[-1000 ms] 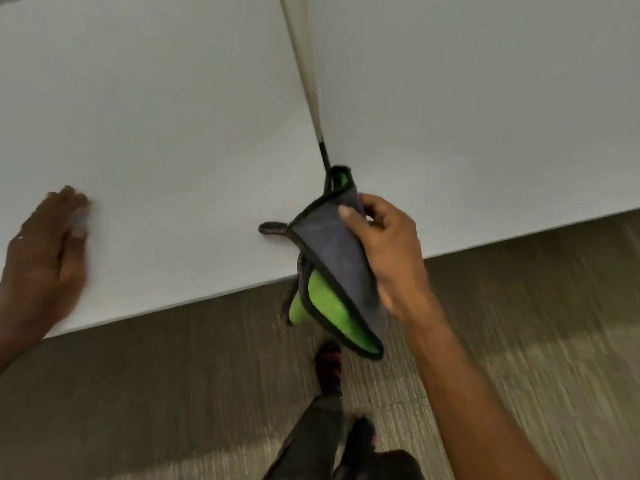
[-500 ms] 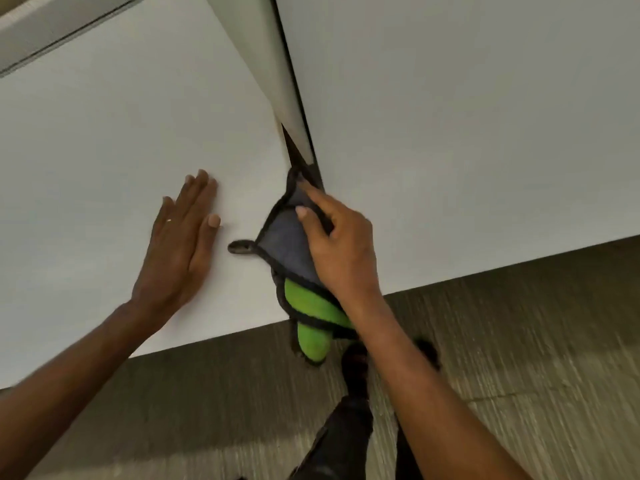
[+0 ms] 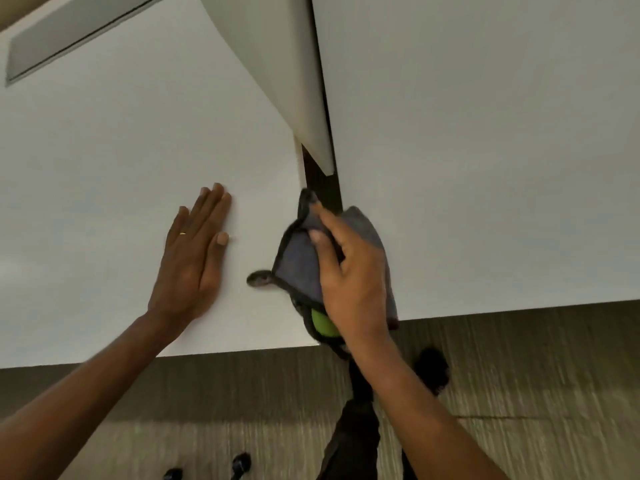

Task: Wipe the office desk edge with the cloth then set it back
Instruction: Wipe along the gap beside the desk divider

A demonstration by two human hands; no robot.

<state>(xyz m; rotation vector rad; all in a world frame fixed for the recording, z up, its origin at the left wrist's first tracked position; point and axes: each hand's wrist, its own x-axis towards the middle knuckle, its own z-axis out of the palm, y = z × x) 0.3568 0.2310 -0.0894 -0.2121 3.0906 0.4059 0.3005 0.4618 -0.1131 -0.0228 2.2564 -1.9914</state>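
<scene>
I see a grey cloth [image 3: 298, 261] with black trim under my right fingers [image 3: 323, 233], green underside below them. Desk [image 3: 104, 168] white; floor [image 3: 519, 358] grey-brown, streaked.

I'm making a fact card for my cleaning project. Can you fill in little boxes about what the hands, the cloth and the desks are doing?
left hand: flat, palm down on the left desk, holding nothing
right hand: pressing the cloth down
cloth: grey, dark trim, green underside showing; lies over the gap between the desks, hanging past the front edge
right desk: white, bare
floor: striped carpet
</scene>
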